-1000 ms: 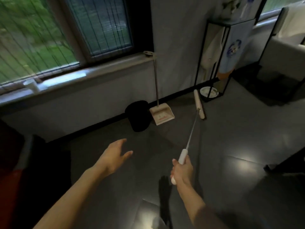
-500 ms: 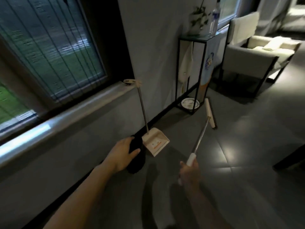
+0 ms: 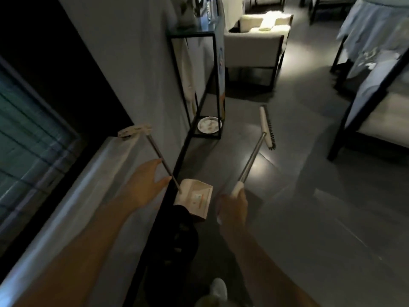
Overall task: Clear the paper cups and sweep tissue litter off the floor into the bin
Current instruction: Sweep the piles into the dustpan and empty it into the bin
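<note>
Leaning on the wall with its top propped on the windowsill (image 3: 88,173), the dustpan (image 3: 195,198) is parked just beyond the black bin (image 3: 179,235), handy for grabbing. The left hand (image 3: 143,187) is stretched toward its pole, fingers spread, nothing held. The broom (image 3: 250,160) is gripped by the right hand (image 3: 232,209), bristles down on the far floor.

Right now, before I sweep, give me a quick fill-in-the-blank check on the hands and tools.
1. The right hand grips the ___ handle.
2. The left hand is open beside the ___ pole.
3. That pole's top rests on the ___.
4. The brush head rests on the ___.
Missing: broom; dustpan; windowsill; floor.
</note>
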Available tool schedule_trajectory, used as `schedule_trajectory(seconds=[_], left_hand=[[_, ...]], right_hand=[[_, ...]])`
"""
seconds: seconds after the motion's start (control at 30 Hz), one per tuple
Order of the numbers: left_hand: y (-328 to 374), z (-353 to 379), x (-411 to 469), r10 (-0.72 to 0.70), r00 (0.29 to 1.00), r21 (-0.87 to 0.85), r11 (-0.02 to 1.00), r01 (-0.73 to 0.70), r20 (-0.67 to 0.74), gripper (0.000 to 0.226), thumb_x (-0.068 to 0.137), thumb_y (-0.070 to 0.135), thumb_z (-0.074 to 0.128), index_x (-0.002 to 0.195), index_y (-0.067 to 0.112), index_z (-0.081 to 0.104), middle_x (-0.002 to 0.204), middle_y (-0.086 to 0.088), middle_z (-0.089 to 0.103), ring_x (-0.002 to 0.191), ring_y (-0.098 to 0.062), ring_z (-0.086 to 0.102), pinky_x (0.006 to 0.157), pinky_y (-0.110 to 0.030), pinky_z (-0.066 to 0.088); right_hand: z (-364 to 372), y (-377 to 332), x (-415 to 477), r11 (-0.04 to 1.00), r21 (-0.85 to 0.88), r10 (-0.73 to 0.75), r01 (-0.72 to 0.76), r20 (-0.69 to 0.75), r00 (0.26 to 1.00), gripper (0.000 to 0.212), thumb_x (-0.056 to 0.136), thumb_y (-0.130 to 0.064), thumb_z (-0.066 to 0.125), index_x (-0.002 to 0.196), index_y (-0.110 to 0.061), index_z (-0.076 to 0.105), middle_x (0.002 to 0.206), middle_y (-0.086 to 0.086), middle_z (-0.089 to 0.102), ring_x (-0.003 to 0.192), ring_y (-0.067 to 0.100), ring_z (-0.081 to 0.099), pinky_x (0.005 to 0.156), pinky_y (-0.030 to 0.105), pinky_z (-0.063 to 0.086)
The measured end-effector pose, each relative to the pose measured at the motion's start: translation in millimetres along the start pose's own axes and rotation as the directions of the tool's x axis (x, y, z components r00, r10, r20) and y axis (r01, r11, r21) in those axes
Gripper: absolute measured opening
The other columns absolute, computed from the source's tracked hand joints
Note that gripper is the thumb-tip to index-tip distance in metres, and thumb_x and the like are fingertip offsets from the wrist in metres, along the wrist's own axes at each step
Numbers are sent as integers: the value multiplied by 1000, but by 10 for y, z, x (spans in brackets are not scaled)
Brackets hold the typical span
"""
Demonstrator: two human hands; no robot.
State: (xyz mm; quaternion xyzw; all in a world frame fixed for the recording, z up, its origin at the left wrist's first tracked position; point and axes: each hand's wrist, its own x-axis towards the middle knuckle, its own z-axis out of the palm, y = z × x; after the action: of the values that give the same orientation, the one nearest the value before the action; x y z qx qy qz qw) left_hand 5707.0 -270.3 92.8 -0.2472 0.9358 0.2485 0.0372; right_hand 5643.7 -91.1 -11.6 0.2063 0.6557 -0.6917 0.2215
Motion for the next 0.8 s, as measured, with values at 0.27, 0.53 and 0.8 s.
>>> schedule_trajectory(seconds=[0.27,0.53,0.8], left_hand=[[-817,-548,1293,58,998,10,998,-58,-1,63,93,34,54,146,10,29,151,-10,31,138,-25,32,114,-40,26],[-1290,-857,2619,156,976,-77,986,-145,150,67,89,23,64,145,8,31,147,-15,37,132,-29,39,111,-38,31],[-1688,-598,3961,125,914,-21,992,-126,387,76,86,20,68,147,9,24,148,-17,33,131,-35,38,108,-42,34]], right_hand=[[992,-117,416,1000,27,19,-14,-187,982,47,88,-21,59,131,-16,43,99,23,62,71,29,62,44,26,49],[1876,-86,565,994,43,-75,96,-354,932,48,88,-19,61,132,-6,46,96,16,59,81,26,58,73,38,50],[2538,-148,592,971,203,-24,128,-451,892,36,89,-17,59,123,-12,50,68,0,51,55,14,50,56,29,45]])
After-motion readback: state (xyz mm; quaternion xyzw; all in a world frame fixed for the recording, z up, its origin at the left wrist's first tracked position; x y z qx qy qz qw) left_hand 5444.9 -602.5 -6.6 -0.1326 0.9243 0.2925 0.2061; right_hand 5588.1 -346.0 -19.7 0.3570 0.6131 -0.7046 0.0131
